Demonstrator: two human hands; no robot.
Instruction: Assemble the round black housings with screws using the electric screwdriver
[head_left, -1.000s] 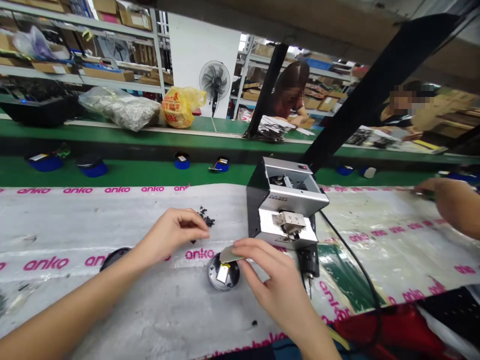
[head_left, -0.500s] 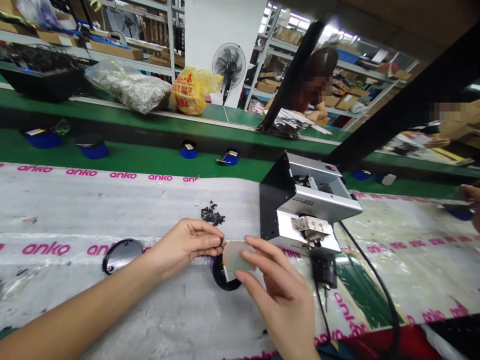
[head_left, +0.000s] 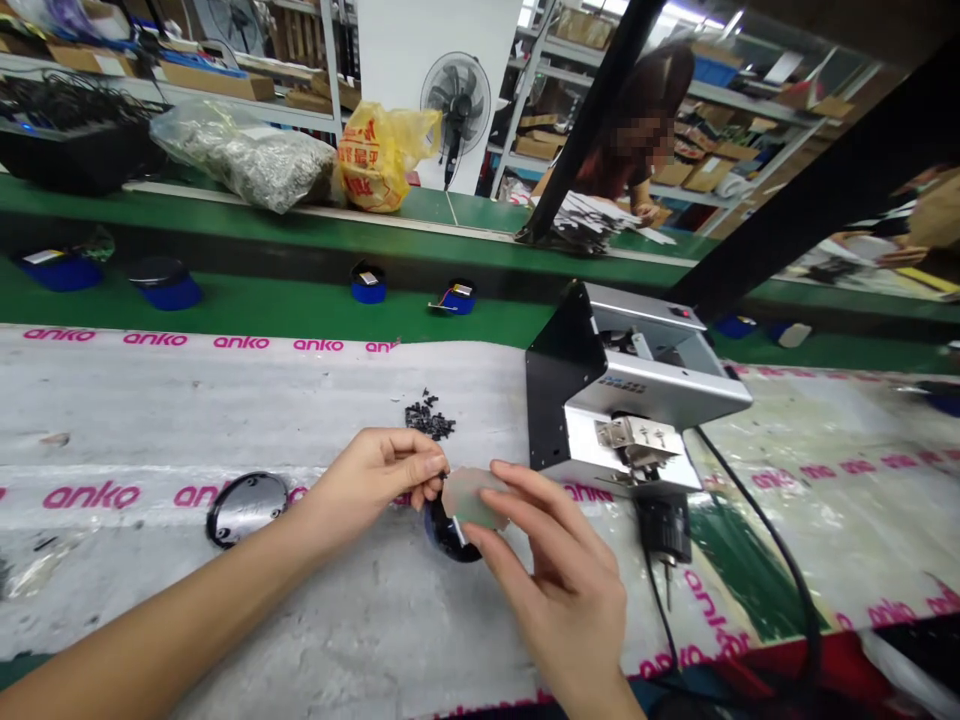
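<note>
My right hand [head_left: 551,575] pinches a small pale translucent plate [head_left: 472,497] and holds it tilted just above a round dark part [head_left: 444,533] lying on the white sheet. My left hand [head_left: 375,480] is closed, its thumb and fingertips pinched together at the plate's left edge; what it pinches is too small to make out. A little heap of small black screws [head_left: 429,419] lies just beyond my left hand. A round black lid [head_left: 246,506] rests left of my left forearm.
A silver and black feeder machine [head_left: 634,395] stands right of my hands, with an electric screwdriver [head_left: 664,535] and its black cable [head_left: 780,580] in front. Blue round parts [head_left: 369,283] sit on the green conveyor [head_left: 262,305] behind. Another person [head_left: 637,130] works across it.
The view has drifted slightly. My right hand lifted the pale plate off the round part and tilted it up; my left hand moved right and pinched at its edge.
</note>
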